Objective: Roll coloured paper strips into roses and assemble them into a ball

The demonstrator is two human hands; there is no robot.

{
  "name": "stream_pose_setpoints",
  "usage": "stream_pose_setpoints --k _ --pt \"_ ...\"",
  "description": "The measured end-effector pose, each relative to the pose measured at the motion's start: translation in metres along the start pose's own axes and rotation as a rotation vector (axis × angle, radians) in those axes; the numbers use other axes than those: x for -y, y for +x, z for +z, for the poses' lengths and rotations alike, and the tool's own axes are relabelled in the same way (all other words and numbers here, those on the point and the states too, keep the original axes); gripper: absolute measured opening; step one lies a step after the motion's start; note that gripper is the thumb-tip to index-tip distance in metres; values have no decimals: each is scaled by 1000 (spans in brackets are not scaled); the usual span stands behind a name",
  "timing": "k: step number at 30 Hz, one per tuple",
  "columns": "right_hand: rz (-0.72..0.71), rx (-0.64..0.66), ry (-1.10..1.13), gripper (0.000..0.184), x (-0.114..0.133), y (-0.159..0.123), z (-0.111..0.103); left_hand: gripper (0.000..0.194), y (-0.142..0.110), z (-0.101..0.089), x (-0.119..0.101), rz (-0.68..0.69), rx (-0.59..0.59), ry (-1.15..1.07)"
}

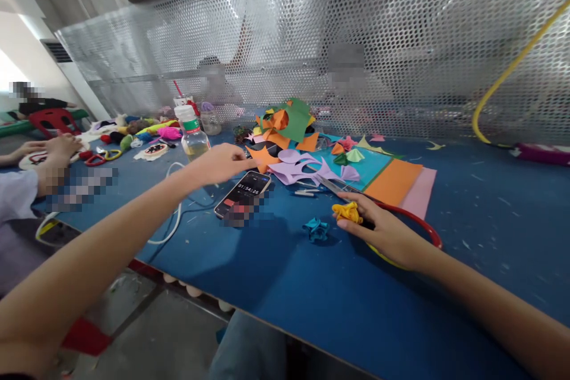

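Note:
My right hand (387, 231) grips a crumpled yellow paper rosette (347, 212) between thumb and fingers. Under and beside that hand is a pair of scissors with red and yellow handles (427, 227); the blades (329, 184) point toward the paper pile. A blue paper rosette (316, 229) lies on the table to the left of this hand. My left hand (222, 163) reaches over the table above the phone (244, 195), thumb and forefinger apart. Its fingertips are at the edge of an orange paper scrap (266, 159); whether they touch it I cannot tell.
Purple cut paper (291, 169), orange sheets (394, 181) and a green scrap (296, 122) are heaped ahead. A bottle (192, 133) and white cable (179, 214) are at left. Another person's hands (60, 148) work farther left. A perforated metal panel (285, 41) stands behind the table.

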State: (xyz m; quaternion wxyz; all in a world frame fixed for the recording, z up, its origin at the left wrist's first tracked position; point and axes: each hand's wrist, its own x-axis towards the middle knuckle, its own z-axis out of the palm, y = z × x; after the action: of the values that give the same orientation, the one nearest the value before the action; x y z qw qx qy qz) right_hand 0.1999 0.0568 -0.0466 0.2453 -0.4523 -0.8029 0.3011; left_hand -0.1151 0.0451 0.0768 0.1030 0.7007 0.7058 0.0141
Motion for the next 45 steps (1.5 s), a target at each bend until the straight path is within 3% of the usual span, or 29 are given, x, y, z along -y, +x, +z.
stream_pose_setpoints --k 1,3,6,10,24,33,36,41,45 --pt "-3 -3 2 64 0 0 0 60 -6 6 -13 143 -56 -10" --pt "-8 -10 3 64 -1 0 1 48 -16 24 -37 389 49 -24" --pt "-11 -22 1 62 -2 0 1 32 -22 51 -64 555 166 -43" --pt "-19 -13 17 59 -1 -1 1 40 -16 65 -77 641 238 -66" --pt "-5 -42 139 55 -2 2 0 21 -1 77 -71 683 281 -368" --pt "-35 -140 393 60 9 2 -3 27 7 106 -73 624 130 -674" --pt "-26 -163 446 54 18 -1 -8 20 8 116 -76 595 40 -723" --pt "2 -137 516 48 25 -4 -10 7 3 116 -80 553 -123 -736" --pt "-35 -117 486 50 21 -2 -4 12 1 113 -81 542 -192 -740"
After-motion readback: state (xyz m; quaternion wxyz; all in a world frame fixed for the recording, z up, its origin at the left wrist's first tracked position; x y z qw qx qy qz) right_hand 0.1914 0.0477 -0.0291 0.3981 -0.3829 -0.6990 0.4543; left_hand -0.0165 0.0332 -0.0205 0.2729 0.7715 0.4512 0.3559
